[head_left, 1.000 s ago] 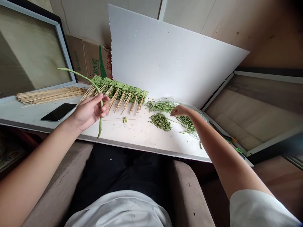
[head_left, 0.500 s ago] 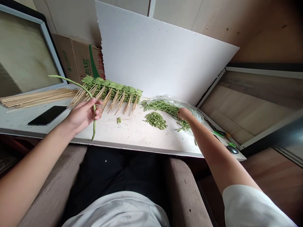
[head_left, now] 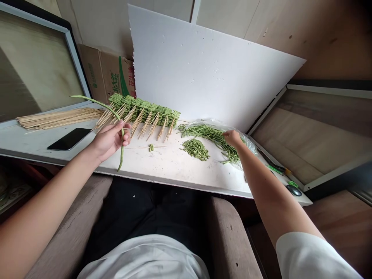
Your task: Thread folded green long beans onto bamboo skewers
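Yardlong-bean bundle (head_left: 203, 131) ran left from the nearer right hand (head_left: 232, 138), fingers curled, hold unclear, toward back edge of desk (head_left: 171, 168); left hand (head_left: 109, 140) pinched a single yardlong bean (head_left: 121, 154).

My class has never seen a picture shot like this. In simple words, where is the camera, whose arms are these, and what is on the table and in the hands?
There is no machine here: a person works bare-handed, and one camera worn on the head looks forward and down. The left hand holds one long green bean in its fingers. The right hand is at a pile of long beans by a clear plastic bag; whether it grips one is hidden. On the white table also lie loose wooden sticks, a dark-screened phone, rows of skewered bean pieces, and a heap of cut beans.
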`<state>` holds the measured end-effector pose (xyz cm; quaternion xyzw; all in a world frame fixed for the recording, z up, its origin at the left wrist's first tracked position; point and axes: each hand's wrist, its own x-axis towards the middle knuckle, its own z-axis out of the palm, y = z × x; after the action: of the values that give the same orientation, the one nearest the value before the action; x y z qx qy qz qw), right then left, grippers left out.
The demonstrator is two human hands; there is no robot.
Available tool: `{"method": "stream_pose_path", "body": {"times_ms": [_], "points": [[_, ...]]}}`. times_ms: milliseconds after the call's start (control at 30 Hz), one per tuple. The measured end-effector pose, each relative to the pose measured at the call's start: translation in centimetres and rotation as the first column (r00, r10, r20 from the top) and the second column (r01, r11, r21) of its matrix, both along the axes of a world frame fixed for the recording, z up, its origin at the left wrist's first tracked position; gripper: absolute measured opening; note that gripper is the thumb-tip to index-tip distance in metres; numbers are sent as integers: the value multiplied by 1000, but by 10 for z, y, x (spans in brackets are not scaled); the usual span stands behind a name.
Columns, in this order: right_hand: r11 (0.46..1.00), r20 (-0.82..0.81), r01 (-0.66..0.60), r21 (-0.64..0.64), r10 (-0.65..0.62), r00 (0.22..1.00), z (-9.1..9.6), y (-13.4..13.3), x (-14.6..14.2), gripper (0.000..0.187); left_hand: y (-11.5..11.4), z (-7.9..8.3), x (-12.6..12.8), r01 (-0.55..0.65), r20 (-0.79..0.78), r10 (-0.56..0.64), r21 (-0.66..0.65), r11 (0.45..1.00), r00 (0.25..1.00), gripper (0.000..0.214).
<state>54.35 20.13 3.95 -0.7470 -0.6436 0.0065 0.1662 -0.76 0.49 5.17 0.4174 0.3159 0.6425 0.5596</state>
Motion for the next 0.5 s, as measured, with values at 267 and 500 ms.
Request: {"method": "stream_pose_path", "body": {"times_ms": [267, 500], "points": [[978, -34, -187, -90, 185, 982, -4, 0, -37, 27, -1, -1, 5, 5, 1, -5, -7, 1000, 1000, 17], [918, -95, -351, -184, 339, 936, -21, 23, -100, 27, 0, -2, 3, 4, -11, -4, -28, 1000, 1000, 20]]}}
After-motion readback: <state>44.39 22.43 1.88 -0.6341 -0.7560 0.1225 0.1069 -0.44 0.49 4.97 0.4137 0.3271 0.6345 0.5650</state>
